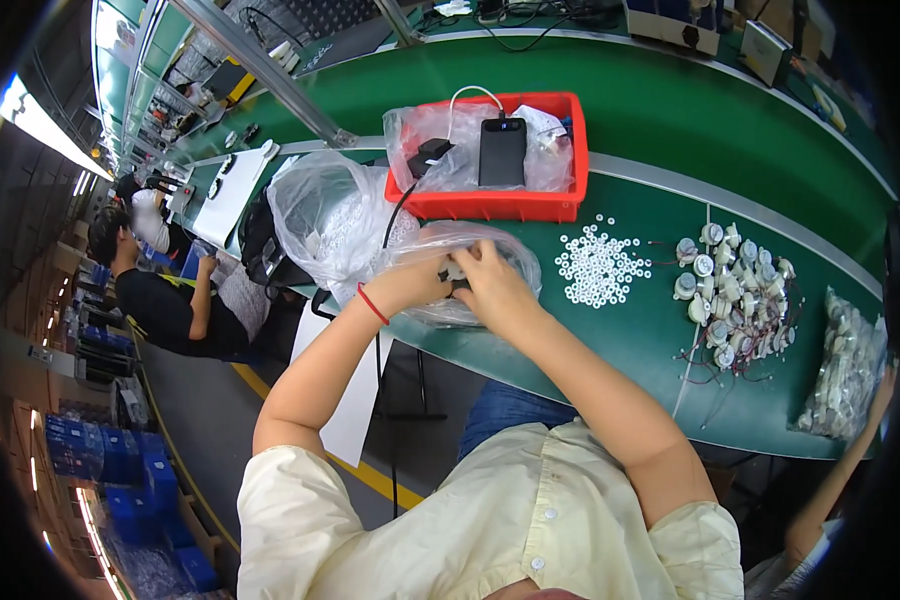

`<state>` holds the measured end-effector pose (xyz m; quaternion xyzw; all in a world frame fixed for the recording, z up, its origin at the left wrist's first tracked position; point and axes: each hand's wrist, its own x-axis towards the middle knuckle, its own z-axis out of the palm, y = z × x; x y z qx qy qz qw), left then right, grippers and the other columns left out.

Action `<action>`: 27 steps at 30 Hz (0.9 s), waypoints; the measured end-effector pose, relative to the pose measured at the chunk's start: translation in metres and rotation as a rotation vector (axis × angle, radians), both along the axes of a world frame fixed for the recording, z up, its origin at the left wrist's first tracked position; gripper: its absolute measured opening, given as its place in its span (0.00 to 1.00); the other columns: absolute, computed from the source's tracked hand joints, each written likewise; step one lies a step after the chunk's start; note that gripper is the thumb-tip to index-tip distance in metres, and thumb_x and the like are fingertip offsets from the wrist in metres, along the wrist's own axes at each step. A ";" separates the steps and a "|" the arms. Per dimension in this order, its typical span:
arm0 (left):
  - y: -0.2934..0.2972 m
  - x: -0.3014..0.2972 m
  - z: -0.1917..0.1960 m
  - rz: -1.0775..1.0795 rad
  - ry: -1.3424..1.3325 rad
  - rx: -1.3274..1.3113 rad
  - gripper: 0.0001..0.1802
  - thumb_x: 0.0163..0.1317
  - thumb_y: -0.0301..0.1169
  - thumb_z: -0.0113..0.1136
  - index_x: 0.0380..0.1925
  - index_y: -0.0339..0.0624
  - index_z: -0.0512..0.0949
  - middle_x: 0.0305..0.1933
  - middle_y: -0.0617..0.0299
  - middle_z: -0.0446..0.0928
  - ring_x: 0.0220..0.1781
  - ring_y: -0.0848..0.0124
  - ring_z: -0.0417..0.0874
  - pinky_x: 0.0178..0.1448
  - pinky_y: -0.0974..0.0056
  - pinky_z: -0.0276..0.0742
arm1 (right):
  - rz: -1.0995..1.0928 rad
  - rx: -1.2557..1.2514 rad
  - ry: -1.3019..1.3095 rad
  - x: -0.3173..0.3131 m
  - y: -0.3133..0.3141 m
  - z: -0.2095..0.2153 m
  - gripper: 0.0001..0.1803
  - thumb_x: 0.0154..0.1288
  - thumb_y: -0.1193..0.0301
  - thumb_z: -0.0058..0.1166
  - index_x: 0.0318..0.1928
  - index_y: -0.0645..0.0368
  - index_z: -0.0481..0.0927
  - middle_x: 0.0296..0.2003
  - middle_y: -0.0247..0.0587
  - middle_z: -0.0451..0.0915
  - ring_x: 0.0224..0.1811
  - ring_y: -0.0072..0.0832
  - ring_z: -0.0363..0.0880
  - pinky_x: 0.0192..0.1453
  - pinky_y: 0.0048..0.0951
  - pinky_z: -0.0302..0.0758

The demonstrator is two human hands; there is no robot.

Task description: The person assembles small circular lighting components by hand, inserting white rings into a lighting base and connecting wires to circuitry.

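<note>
My left hand [422, 283], with a red string on its wrist, and my right hand [497, 290] meet over a see-through plastic bag [518, 258] at the table's front edge. Between their closed fingers is a small pale part with dark bits [452, 271]; the fingers hide most of it, and its kind does not show. To the right of my hands, small white plastic rings [600, 265] lie in a loose pile. Left of them stands an open plastic bag [332, 215] with more white rings inside.
Behind my hands is a red bin [500, 207] holding plastic bags and a black power bank [502, 152] with a white cable. Several small motor-like parts with wires [735, 290] are heaped at the right, beside a filled bag [838, 375]. Another person's arm [840, 480] reaches in there.
</note>
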<state>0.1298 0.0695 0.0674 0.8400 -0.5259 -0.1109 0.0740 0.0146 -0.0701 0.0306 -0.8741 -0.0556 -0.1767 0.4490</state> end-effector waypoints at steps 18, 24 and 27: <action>-0.001 -0.025 0.001 0.159 0.148 -0.238 0.25 0.57 0.33 0.67 0.54 0.36 0.73 0.51 0.45 0.76 0.53 0.51 0.77 0.60 0.55 0.71 | -0.082 0.099 -0.009 0.014 -0.018 -0.035 0.20 0.51 0.79 0.58 0.47 0.63 0.71 0.45 0.58 0.75 0.48 0.57 0.76 0.51 0.48 0.75; -0.008 -0.067 0.036 0.082 -0.198 -0.222 0.24 0.60 0.27 0.62 0.57 0.38 0.73 0.48 0.46 0.78 0.49 0.47 0.78 0.56 0.54 0.73 | 0.115 0.498 -0.010 0.020 -0.024 -0.032 0.18 0.52 0.82 0.56 0.46 0.66 0.71 0.46 0.57 0.75 0.49 0.55 0.75 0.51 0.47 0.72; -0.010 -0.079 0.064 0.133 0.136 -0.123 0.23 0.62 0.27 0.60 0.58 0.39 0.73 0.48 0.47 0.78 0.51 0.50 0.78 0.56 0.56 0.73 | 0.075 0.371 0.103 0.018 -0.023 -0.037 0.19 0.52 0.85 0.55 0.47 0.65 0.72 0.49 0.55 0.75 0.51 0.55 0.75 0.52 0.46 0.73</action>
